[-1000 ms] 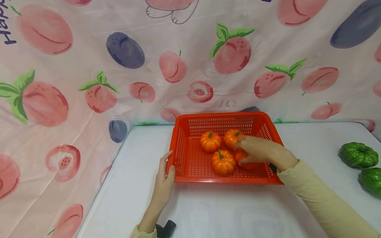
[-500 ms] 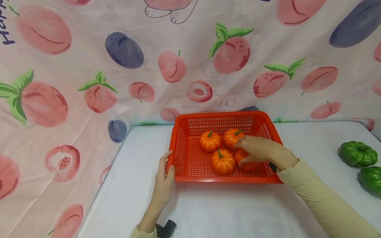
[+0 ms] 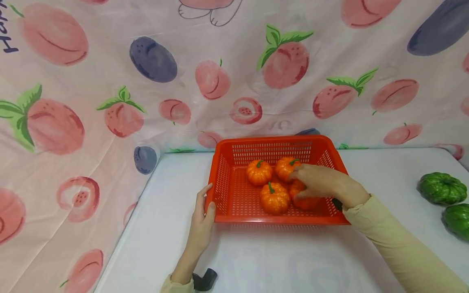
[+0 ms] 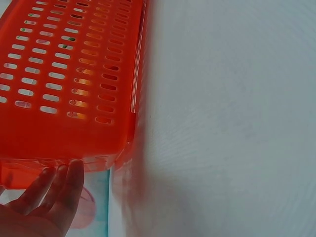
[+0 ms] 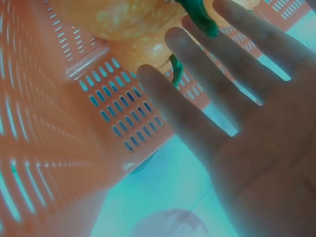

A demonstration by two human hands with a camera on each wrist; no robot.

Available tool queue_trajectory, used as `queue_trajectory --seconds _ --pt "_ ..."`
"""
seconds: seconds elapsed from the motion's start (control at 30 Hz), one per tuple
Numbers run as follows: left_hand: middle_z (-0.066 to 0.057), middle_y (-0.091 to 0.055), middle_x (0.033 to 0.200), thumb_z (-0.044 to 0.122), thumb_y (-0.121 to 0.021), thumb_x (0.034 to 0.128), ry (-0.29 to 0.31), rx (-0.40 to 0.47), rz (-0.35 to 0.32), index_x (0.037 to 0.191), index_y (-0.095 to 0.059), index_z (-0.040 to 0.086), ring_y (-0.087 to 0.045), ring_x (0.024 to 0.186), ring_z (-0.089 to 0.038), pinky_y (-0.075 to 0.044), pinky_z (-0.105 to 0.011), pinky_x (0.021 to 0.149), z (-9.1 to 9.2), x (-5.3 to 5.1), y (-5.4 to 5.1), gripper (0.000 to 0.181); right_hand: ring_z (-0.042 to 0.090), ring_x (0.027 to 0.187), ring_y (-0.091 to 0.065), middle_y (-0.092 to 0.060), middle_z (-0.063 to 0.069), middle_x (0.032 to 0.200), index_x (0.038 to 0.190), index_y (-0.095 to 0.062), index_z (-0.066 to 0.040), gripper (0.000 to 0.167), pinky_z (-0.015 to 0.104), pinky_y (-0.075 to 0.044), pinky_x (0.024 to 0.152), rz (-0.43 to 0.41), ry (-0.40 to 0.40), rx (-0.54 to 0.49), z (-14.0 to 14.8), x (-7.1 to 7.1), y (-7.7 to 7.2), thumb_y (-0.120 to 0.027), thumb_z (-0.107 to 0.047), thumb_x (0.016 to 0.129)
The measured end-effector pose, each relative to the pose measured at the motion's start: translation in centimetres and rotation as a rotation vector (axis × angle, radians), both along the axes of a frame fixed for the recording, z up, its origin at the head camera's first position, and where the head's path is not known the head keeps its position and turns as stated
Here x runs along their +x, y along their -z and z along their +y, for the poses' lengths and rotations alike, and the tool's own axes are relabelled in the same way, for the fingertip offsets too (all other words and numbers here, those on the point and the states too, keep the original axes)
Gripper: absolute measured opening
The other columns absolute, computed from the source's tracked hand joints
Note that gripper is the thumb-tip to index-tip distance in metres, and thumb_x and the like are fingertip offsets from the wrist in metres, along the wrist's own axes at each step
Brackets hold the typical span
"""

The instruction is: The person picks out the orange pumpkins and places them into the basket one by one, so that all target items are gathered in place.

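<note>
A red plastic basket (image 3: pixel 242 219) with slotted walls holds several small orange pumpkins with green stems. One pumpkin (image 3: pixel 259 173) sits at the back left, another (image 3: pixel 287 169) at the back right, and a third (image 3: pixel 275 199) in front. My right hand (image 3: pixel 322 181) is inside the basket over the rightmost pumpkin (image 3: pixel 304 199), partly hiding it. In the right wrist view, its fingers (image 5: pixel 182 106) are straight and spread beside the pumpkins. My left hand (image 3: pixel 201 226) touches the basket's left end, with fingers (image 4: pixel 69 192) extended against the wall in the left wrist view.
Two dark green pumpkin-like vegetables lie on the white table (image 3: pixel 286 256) at the right: one ribbed (image 3: pixel 442 188), one smoother (image 3: pixel 457 221) and cut off by the frame. A peach-printed cloth (image 3: pixel 220 49) hangs behind and to the left. A black wrist device (image 3: pixel 206 280) shows near the left sleeve.
The view has shifted very slightly. Both hands, the basket and the pumpkins have stayed in place.
</note>
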State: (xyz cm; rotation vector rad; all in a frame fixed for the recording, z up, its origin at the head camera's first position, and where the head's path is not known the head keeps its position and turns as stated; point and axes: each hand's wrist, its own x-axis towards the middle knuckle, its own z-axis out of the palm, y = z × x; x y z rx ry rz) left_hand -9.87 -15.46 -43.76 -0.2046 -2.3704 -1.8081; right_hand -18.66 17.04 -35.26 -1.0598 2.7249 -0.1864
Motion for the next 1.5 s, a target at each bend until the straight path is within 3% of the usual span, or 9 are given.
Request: queue_trajectory --seconds 0.37,0.53,0.67,0.97,1.3,1.5 --pt "-0.008 -0.043 0.153 0.012 -0.052 0.1022 -0.029 -0.088 0.012 0.149 -0.038 0.021 -0.052 0.130 -0.027 -0.050 -0.047 0.101 -0.1 -0.2 -0.8 0.050 0.041 0.125 -0.054 -0.062 0.020 0.128 0.123 -0.067 -0.004 0.047 0.056 -0.049 0.099 0.025 0.036 -0.008 0.2 0.5 -0.9 -0.078 -0.030 0.085" --pt "-0.010 -0.053 0.142 0.010 -0.057 0.0991 -0.061 -0.158 0.002 0.145 -0.044 0.018 -0.059 0.118 -0.027 -0.055 -0.046 0.092 -0.4 -0.3 -1.6 0.049 0.042 0.123 -0.055 -0.059 0.024 0.131 0.122 -0.066 -0.004 0.047 0.055 -0.052 0.095 0.066 0.019 -0.018 0.3 0.9 -1.7 -0.078 -0.030 0.085" --pt "-0.010 -0.052 0.140 0.011 -0.058 0.0982 -0.071 -0.185 0.004 0.143 -0.047 0.015 -0.056 0.121 -0.030 -0.053 -0.051 0.096 -0.6 -0.5 -2.3 0.046 0.039 0.118 -0.057 -0.059 0.022 0.128 0.121 -0.066 -0.002 0.048 0.052 -0.054 0.092 0.095 0.005 -0.039 0.4 1.1 -2.1 -0.079 -0.030 0.084" --pt "-0.009 -0.051 0.140 0.009 -0.056 0.0982 -0.107 -0.181 0.103 0.139 -0.050 0.007 -0.051 0.129 -0.025 -0.048 -0.047 0.105 -1.0 -0.8 -4.1 0.041 0.039 0.119 -0.056 -0.059 0.022 0.127 0.123 -0.064 0.002 0.052 0.053 -0.052 0.096 0.164 0.004 -0.073 0.6 1.8 -3.0 -0.079 -0.028 0.084" --pt "-0.009 -0.054 0.138 0.007 -0.058 0.0972 -0.067 -0.164 0.177 0.138 -0.052 0.007 -0.050 0.129 -0.020 -0.047 -0.047 0.105 -0.3 -1.2 -6.1 0.041 0.040 0.121 -0.055 -0.059 0.019 0.128 0.124 -0.063 0.001 0.051 0.054 -0.049 0.099 0.194 0.007 -0.124 0.5 2.4 -4.1 -0.078 -0.028 0.085" --pt "-0.007 -0.055 0.134 0.007 -0.062 0.0941 -0.035 -0.259 0.196 0.137 -0.053 0.010 -0.054 0.122 -0.027 -0.049 -0.047 0.101 1.0 -1.4 -7.0 0.044 0.036 0.119 -0.055 -0.060 0.016 0.125 0.122 -0.065 0.000 0.048 0.051 -0.050 0.097 0.235 0.004 -0.158 0.7 2.8 -4.6 -0.078 -0.029 0.085"
